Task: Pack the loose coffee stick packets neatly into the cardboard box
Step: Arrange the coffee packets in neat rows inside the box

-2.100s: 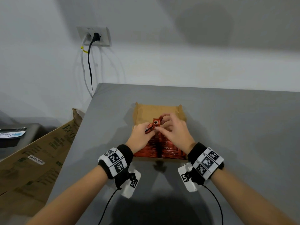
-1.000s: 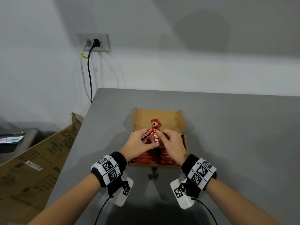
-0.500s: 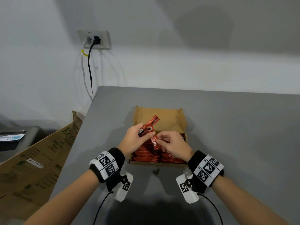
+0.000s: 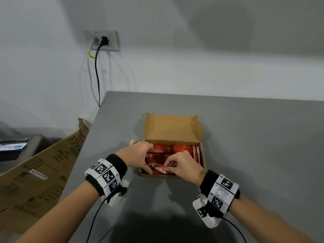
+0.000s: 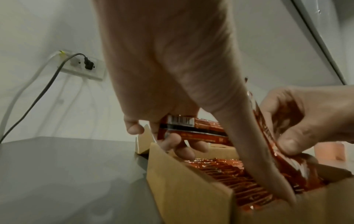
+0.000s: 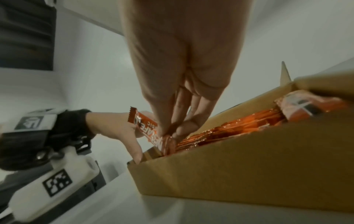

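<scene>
Nearly packed: cardboard box (image 4: 201, 156) mostly full of packets (image 4: 182, 149), right hand (image 4: 184, 166) pinching one last stick (image 4: 160, 171) at the near row, left hand (image 4: 138, 154) gripping another few.

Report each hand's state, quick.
Left hand: grips a coffee stick bundle inside the cardboard box.
Right hand: pinches one Nescafe stick packet.

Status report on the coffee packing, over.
Right hand pinches one packet at cardboard box front edge. Left hand grips packets inside. Nothing in the way.
</scene>
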Available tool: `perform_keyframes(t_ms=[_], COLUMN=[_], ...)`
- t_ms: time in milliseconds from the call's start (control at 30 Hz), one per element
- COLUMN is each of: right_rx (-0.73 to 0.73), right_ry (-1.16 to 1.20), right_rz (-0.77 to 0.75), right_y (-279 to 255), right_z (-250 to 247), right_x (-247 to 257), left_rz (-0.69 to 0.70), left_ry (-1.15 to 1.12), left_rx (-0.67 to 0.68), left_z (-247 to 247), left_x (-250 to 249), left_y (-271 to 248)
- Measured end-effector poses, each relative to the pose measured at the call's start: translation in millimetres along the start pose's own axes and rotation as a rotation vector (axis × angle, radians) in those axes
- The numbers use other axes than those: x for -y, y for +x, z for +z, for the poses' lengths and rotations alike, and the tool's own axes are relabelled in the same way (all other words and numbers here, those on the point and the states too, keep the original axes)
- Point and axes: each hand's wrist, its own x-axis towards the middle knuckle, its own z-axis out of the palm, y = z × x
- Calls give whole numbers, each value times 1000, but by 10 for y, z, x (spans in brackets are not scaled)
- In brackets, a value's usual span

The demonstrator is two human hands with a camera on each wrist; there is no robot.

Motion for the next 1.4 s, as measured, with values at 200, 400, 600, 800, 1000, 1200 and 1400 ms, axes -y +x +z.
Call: perform_keyframes(t_ms=[200, 400, 600, 800, 1000, 1200, 1400], right_rx=[139, 220, 243, 272, 262, 288, 293], right_ry=[-207, -407, -492, -555, -468, -392, -401], right_rz=[-39, -81, -70, -63, -44, -24, -35], right_y=[70, 167, 199, 265, 255, 205, 234], right_z=[-24, 7, 24, 30, 42, -31, -19], right_x=[86, 184, 249, 312, 260, 201, 215], left_rz=[-3, 38, 34, 68, 60, 68, 75], left_ry=[41, 171, -195, -266, -159, -25, 26], left_rx=[-22, -66, -24, 39, -21, -43, -75], left_z=[20, 97, 35, 88, 136, 214, 222], left_x=[26, 30, -12, -5, -40, -32, -40], left_y=[6, 11, -28, -38, -31, 15, 12])
